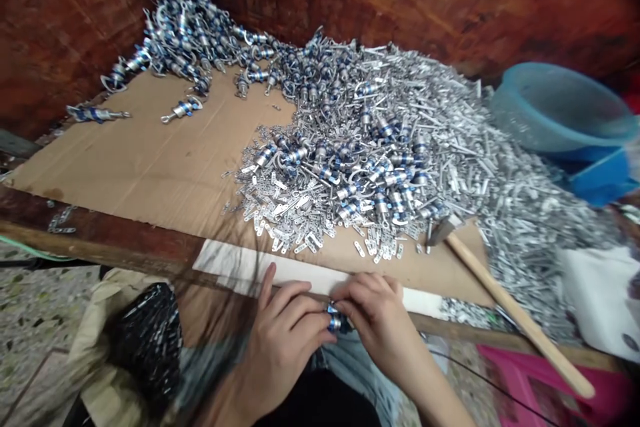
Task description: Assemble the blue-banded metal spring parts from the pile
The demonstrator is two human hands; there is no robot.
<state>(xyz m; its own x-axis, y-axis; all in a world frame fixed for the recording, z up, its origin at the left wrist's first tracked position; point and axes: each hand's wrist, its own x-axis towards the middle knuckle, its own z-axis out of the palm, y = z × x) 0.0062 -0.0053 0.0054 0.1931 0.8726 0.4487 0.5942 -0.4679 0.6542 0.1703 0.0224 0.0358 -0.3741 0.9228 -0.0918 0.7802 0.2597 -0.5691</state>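
Observation:
Between my two hands, at the table's front edge, is a small silver-and-blue metal fitting (pixel 335 321), partly hidden by the fingers. My left hand (pixel 287 327) grips its left side, with the index finger lifted off. Fingertips of my right hand (pixel 373 310) pinch at its upper right; whether they also hold a smaller part is hidden. Just beyond the hands lies a white strip (pixel 235 263) along the edge. Flat metal links with holes (pixel 295 223) are scattered on the cardboard (pixel 135 153) past it, beside more silver-and-blue fittings (pixel 395 177).
A hammer (pixel 515 303) with a wooden handle juts over the edge at right. Long metal pieces (pixel 460 140) form a big heap near a blue tub (pixel 565 107). More fittings (pixel 193 33) are piled at the back left. A black plastic bag (pixel 150 340) hangs below left.

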